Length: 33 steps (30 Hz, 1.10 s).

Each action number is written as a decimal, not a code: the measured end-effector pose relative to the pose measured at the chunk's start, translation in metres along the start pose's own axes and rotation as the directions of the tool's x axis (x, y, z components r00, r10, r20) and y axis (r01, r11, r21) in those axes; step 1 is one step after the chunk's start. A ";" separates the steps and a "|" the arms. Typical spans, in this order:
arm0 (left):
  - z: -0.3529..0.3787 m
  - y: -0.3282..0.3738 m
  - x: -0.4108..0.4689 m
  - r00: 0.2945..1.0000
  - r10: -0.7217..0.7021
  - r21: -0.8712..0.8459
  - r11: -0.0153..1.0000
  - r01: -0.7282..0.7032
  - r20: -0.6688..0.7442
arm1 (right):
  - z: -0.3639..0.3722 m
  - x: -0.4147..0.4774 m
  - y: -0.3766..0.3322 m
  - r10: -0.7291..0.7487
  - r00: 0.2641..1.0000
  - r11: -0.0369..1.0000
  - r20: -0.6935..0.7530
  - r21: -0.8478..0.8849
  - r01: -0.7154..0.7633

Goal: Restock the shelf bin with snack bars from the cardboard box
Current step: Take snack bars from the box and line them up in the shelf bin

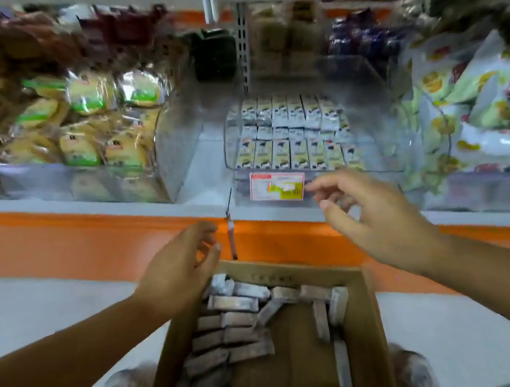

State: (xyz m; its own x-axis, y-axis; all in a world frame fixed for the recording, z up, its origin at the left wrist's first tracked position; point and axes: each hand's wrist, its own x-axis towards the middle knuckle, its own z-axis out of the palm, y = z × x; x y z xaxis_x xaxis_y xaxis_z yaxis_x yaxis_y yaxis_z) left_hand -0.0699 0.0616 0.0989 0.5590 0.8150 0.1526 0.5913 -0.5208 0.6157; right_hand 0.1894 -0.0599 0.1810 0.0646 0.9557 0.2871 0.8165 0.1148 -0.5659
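An open cardboard box (366,322) sits low in the middle of the head view, with several silver-wrapped snack bars (235,303) lying inside. On the shelf above stands a clear plastic bin (279,203) holding rows of upright snack bars (293,156), with a red and yellow price label on its front. My left hand (177,271) hovers over the box's far left corner, fingers loosely bent and holding nothing. In front of the bin's lower right hangs my right hand (369,214), fingers relaxed and empty.
A clear bin (142,184) of wrapped pastries fills the shelf to the left. Bags of sweets (468,106) crowd the right side. An orange shelf edge (97,238) runs across below the bins. More packets sit on the back tier. White floor surrounds the box.
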 end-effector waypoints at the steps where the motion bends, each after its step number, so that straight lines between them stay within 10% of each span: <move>1: 0.015 -0.009 -0.013 0.998 -0.003 0.051 0.999 0.000 0.065 | 0.016 -0.014 0.011 0.045 0.993 0.999 0.107 -0.020 -0.043; 6: 0.091 -0.040 -0.047 0.958 -0.137 0.045 0.991 0.130 0.253 | 0.099 -0.074 0.084 0.406 0.708 0.908 0.578 -0.163 -0.387; 11: 0.149 -0.077 -0.067 0.885 -0.234 0.142 0.971 0.193 0.402 | 0.172 -0.095 0.124 0.563 0.572 0.804 0.596 -0.238 -0.545; 18: 0.173 -0.120 -0.066 0.847 -0.338 0.252 0.935 0.250 0.411 | 0.240 -0.086 0.145 0.583 0.724 0.801 0.368 -0.408 -0.438; 26: 0.194 -0.135 -0.067 0.773 -0.471 0.136 0.878 0.460 0.425 | 0.273 -0.076 0.173 0.593 0.713 0.783 0.374 -0.473 -0.404; 33: 0.203 -0.136 -0.057 0.777 -0.443 0.290 0.894 0.342 0.448 | 0.296 -0.084 0.174 0.539 0.702 0.838 0.465 -0.374 -0.396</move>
State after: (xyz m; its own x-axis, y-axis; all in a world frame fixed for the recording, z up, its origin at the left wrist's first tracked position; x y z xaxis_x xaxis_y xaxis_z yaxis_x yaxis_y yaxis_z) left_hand -0.0637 0.0344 -0.1503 0.4331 0.7495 -0.5007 0.8883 -0.2607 0.3780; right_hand 0.1566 -0.0401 -0.1703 0.2192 0.8589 -0.4628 0.8736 -0.3840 -0.2989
